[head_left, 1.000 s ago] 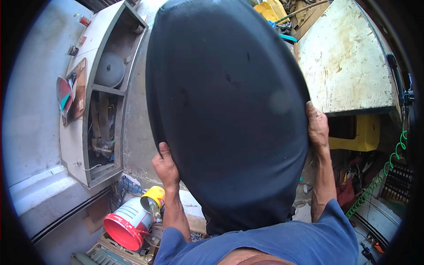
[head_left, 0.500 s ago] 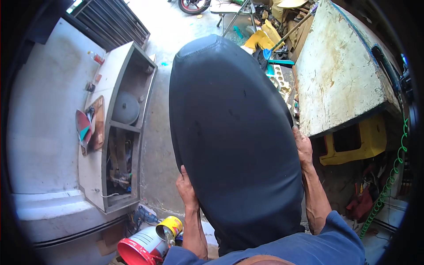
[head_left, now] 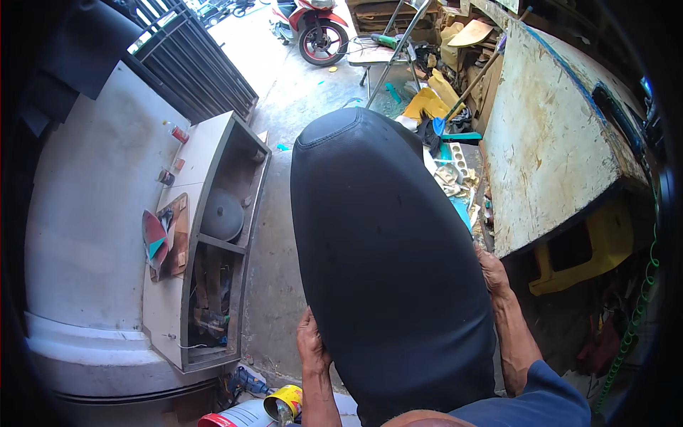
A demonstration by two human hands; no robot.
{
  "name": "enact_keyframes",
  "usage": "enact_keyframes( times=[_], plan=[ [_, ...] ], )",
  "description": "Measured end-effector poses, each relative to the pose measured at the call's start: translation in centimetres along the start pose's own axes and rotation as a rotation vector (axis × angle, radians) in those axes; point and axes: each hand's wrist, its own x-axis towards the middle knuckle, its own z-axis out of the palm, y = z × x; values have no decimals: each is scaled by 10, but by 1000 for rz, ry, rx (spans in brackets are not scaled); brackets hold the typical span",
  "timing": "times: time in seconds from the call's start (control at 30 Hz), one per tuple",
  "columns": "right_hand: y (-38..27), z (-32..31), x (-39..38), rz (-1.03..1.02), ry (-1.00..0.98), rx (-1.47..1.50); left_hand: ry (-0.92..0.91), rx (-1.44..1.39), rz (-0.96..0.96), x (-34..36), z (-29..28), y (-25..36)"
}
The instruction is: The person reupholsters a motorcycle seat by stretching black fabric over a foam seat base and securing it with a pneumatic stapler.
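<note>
A long black motorcycle seat (head_left: 391, 256) fills the middle of the view, its cover smooth with a stitched seam across the narrow far end. Some creases run over the wide near part. My left hand (head_left: 311, 341) grips its left edge, and my right hand (head_left: 492, 272) grips its right edge a little farther forward. On both hands most fingers are hidden beneath the seat. Its near end reaches up against my blue shirt, and the underside is out of sight.
On the left stands an open-sided cabinet (head_left: 238, 238) against a white wall. A worn, paint-chipped bench top (head_left: 555, 142) juts in at the right, near a green coiled hose (head_left: 644, 302). Scraps (head_left: 452, 178), a folding chair (head_left: 380, 55) and a red motorbike (head_left: 321, 32) lie beyond. A yellow can (head_left: 284, 400) stands near my left forearm.
The seat and both hands now appear lower in the picture, and more of the background, including the motorbike, shows. Both hands keep their hold on the seat's sides.
</note>
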Motion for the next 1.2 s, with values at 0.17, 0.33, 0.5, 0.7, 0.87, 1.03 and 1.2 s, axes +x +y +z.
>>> enact_keyframes(
  times=[0.17, 0.33, 0.5, 0.7, 0.87, 1.03, 1.2],
  plan=[
    [-8, 13, 2, 14, -50, -2, -103, -139, -12, 7, -11, 9],
    [-46, 6, -4, -242, 28, -179, -297, -269, -53, 24, 12, -5],
    [-164, 93, -86, -408, -117, -318, -235, -94, 246, -41, 36, 6],
    [-208, 95, -218, -365, -360, -1018, -249, -328, 218, -170, 56, -74],
    [-148, 93, -287, -79, -725, -1047, -237, -132, -45, -240, 20, -110],
    [-131, 132, -247, 47, -969, -1101, -76, 20, -175, -280, -42, -88],
    [-98, 177, -178, 147, -1090, -1172, 293, 16, -92, -323, -98, -19]
  ],
)
